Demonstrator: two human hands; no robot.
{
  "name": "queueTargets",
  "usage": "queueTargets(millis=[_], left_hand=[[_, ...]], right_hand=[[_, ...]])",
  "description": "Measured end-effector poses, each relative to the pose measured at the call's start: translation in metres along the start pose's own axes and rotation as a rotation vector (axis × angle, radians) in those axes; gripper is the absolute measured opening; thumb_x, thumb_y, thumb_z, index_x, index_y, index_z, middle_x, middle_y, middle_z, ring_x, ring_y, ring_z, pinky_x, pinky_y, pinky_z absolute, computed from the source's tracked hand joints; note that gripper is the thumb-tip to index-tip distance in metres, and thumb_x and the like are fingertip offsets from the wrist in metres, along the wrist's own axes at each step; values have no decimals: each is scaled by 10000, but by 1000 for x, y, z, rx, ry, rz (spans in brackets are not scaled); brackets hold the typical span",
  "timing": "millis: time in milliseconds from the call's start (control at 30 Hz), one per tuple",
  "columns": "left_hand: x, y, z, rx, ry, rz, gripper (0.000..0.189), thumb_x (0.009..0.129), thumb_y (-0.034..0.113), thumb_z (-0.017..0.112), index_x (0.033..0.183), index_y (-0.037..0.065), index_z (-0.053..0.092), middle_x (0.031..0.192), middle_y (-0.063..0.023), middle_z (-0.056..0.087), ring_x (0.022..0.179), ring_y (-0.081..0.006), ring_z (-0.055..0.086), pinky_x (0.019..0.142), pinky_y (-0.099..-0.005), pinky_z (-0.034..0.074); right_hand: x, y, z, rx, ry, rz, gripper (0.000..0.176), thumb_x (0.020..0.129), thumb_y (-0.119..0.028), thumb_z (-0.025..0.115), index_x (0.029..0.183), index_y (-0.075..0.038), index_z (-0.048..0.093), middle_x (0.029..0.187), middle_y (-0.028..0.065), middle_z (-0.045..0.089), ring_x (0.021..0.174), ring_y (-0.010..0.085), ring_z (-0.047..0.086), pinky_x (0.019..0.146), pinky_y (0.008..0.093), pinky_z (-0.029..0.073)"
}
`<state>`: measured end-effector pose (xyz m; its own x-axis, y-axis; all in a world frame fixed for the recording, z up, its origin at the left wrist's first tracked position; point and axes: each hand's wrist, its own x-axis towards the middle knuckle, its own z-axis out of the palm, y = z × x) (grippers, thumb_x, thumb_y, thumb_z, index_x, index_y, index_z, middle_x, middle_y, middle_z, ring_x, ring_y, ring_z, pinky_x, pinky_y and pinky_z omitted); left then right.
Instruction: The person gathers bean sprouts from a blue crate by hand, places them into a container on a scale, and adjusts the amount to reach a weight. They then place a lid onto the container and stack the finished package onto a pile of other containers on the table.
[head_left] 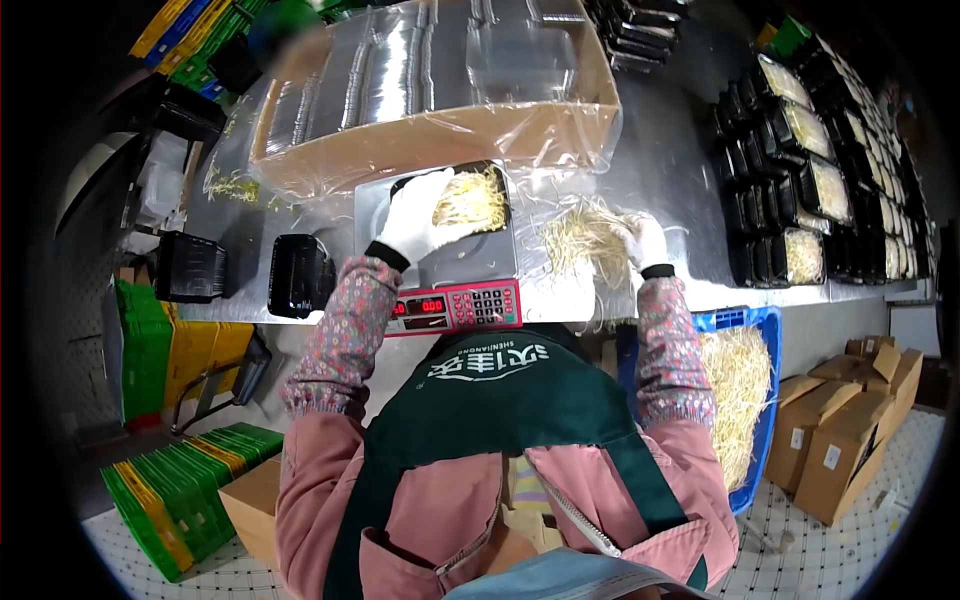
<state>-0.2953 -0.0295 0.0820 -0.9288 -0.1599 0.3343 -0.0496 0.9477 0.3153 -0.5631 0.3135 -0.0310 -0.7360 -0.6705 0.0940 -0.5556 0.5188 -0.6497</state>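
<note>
My left hand (413,218), in a white glove, cups a bundle of bean sprouts (472,202) in a black plastic tray (505,212). Its fingers lie above the bundle and its thumb below. The tray rests on the metal plate of a weighing scale (480,262), whose red panel (455,306) reads 0.00 in one window. On the right, my gloved right hand (646,242) has its fingers closed at the edge of a loose sprout pile (582,240); the fingertips are partly hidden among the strands.
An open carton (440,135) of stacked clear lids stands behind the scale. Black trays (298,275) sit at left, and stacked filled trays (800,190) at right. Below the table edge is a blue crate (768,400) of sprouts. Cardboard boxes (850,420) and green crates (185,490) stand on the floor.
</note>
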Motion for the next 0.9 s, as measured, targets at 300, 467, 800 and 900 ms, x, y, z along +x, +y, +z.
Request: queueTargets(millis=[300, 467, 800, 900], left_hand=[[-46, -24, 22, -671, 480, -384, 547, 1007, 69, 483, 1525, 14, 315, 1474, -193, 483, 1349, -273, 492, 1117, -348, 367], [-39, -9, 22, -357, 523, -352, 643, 984, 47, 469, 1566, 40, 199, 1480, -210, 461, 1364, -319, 463, 1110, -380, 369], [-29, 8, 18, 285, 81, -227, 422, 959, 201, 504, 1333, 6, 534, 1306, -174, 581, 1262, -407, 465, 1079, -486, 368], [-27, 13, 12, 286, 48, -231, 446, 953, 191, 518, 1364, 19, 516, 1339, -175, 564, 1284, -407, 456, 1086, -484, 365]], right_hand=[[69, -189, -33, 30, -120, -482, 191, 895, -143, 689, 1052, -37, 711, 902, 116, 716, 781, 227, 685, 736, 326, 542], [84, -269, 59, -178, -187, -748, 255, 907, -315, 638, 997, -80, 681, 955, 125, 666, 948, 315, 644, 803, 439, 536], [96, -223, 37, -181, -298, -588, 185, 818, -206, 706, 942, -72, 739, 895, 160, 705, 869, 358, 676, 816, 444, 533], [98, -205, -10, -107, -235, -496, 146, 854, -173, 695, 939, -64, 742, 870, 158, 706, 817, 334, 687, 756, 401, 538]])
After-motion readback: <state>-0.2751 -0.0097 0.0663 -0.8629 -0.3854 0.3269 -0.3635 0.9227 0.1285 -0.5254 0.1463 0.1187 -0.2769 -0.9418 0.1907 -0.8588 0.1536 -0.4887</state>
